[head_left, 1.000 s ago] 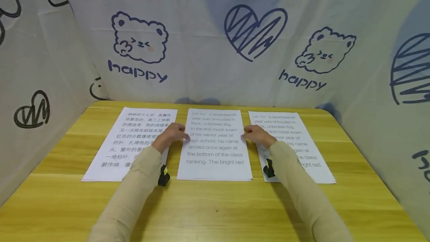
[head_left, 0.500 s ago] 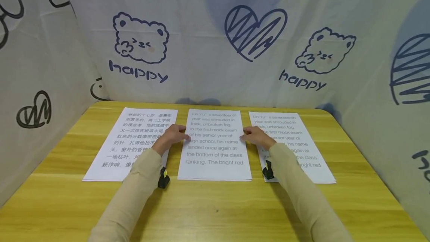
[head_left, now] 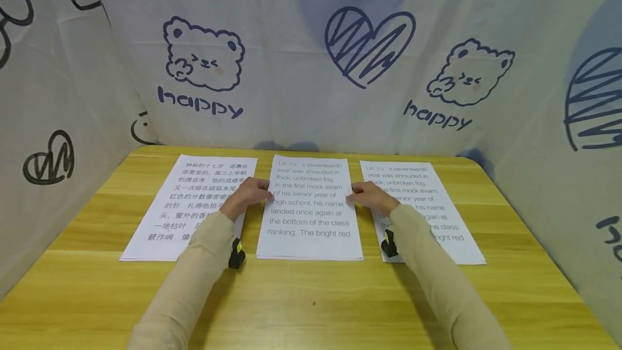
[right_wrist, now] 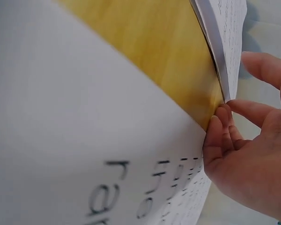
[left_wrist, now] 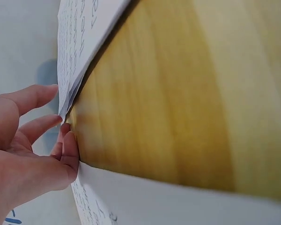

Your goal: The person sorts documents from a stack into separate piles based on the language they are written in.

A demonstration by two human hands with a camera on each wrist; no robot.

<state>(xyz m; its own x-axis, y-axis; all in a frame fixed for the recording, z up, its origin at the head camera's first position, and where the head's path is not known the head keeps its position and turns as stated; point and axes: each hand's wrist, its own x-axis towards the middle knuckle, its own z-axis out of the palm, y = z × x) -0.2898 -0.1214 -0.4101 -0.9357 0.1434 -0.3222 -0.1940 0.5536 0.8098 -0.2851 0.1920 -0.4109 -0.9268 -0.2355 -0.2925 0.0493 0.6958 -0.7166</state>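
Observation:
A stack of white printed paper (head_left: 311,247) with English text lies flat in the middle of the table. My left hand (head_left: 247,196) pinches its left edge, the thumb overlapping the top sheet. At the opposite edge my right hand (head_left: 371,196) does the same, thumb over the print. The left wrist view shows the left fingertips (left_wrist: 60,118) right at the paper's edge, where the sheets part a little. In the right wrist view, the right fingertips (right_wrist: 229,104) meet the slightly raised edge of the middle stack (right_wrist: 227,51).
Paper with Chinese text (head_left: 146,250) lies to the left, partly under my left sleeve. Another English-printed stack (head_left: 459,250) is on the right, partly covered by my right forearm. The wooden table (head_left: 311,307) backs onto a white curtain (head_left: 291,107) with blue drawings.
The top of the middle stack has shifted very slightly left and away from me. Both hands stay at its sides, the right a touch further inward.

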